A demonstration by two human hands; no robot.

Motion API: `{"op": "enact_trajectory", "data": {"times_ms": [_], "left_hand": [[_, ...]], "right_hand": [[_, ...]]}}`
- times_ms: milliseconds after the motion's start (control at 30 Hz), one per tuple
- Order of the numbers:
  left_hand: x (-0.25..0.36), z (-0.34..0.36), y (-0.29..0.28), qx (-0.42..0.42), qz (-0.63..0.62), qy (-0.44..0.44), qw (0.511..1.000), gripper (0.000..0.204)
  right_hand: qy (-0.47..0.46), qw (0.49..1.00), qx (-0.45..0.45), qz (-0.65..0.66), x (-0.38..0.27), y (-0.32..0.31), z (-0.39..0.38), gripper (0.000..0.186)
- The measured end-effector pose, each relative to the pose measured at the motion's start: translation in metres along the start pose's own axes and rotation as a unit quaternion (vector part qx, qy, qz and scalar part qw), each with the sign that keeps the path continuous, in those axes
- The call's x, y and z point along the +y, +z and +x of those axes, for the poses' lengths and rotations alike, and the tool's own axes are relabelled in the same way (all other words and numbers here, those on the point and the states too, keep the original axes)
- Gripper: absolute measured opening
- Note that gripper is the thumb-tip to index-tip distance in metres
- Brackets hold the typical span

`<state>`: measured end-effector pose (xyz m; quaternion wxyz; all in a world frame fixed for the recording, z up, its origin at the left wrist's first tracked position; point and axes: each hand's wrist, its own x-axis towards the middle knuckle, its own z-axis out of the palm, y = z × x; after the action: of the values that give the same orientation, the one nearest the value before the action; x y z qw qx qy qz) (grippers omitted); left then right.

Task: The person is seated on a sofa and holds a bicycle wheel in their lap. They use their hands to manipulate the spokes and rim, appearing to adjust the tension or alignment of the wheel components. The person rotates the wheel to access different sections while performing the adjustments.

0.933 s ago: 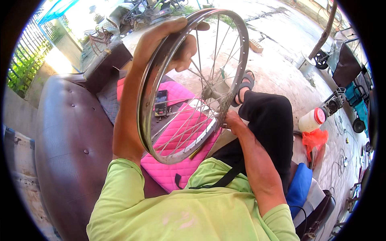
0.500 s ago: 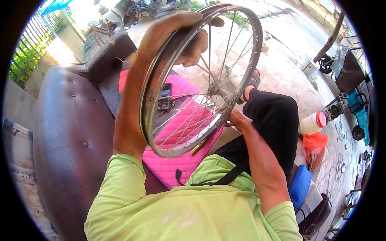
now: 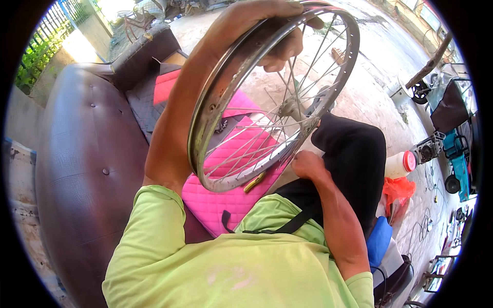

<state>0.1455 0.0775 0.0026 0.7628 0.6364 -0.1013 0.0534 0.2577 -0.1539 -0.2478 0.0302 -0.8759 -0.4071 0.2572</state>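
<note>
My left hand (image 3: pixel 282 43) grips the upper rim of a bare metal bicycle wheel (image 3: pixel 245 174), fingers wrapped round it. The wheel is tilted in front of me, with no tyre on it, and thin spokes run to its hub (image 3: pixel 290 109). My right hand (image 3: pixel 309 165) is curled closed just right of the lower rim, above my black-trousered thigh. Whatever its fingers hold, if anything, is hidden. Under the wheel lies a pink quilted pad (image 3: pixel 205 205), with a small yellow-handled tool (image 3: pixel 253 183) on it.
A brown padded sofa (image 3: pixel 87 195) curves along my left. To the right stand a white tub with a red lid (image 3: pixel 399 164), an orange plastic bag (image 3: pixel 398 190) and a blue wheeled machine (image 3: pixel 454 149). A blue cloth-like thing (image 3: pixel 379 241) lies beside my right arm.
The wheel and my left hand have shifted slightly right and up in view. My right hand has drawn away from the spokes and rim and curled closed.
</note>
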Motion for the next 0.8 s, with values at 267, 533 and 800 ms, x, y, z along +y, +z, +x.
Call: {"op": "enact_trajectory", "data": {"times_ms": [267, 533, 800], "left_hand": [[0.011, 0.03, 0.024, 0.027, -0.008, 0.012, 1.0, 0.043], [0.008, 0.042, 0.035, 0.023, 0.006, 0.001, 1.0, 0.043], [0.01, 0.059, 0.049, 0.03, 0.019, 0.006, 0.999, 0.042]], "right_hand": [[-0.202, 0.977, -0.015, 0.065, -0.017, 0.017, -0.021, 0.03], [-0.128, 0.978, -0.138, -0.091, -0.035, -0.002, -0.039, 0.033], [-0.316, 0.946, 0.001, 0.069, -0.05, 0.012, -0.038, 0.028]]}}
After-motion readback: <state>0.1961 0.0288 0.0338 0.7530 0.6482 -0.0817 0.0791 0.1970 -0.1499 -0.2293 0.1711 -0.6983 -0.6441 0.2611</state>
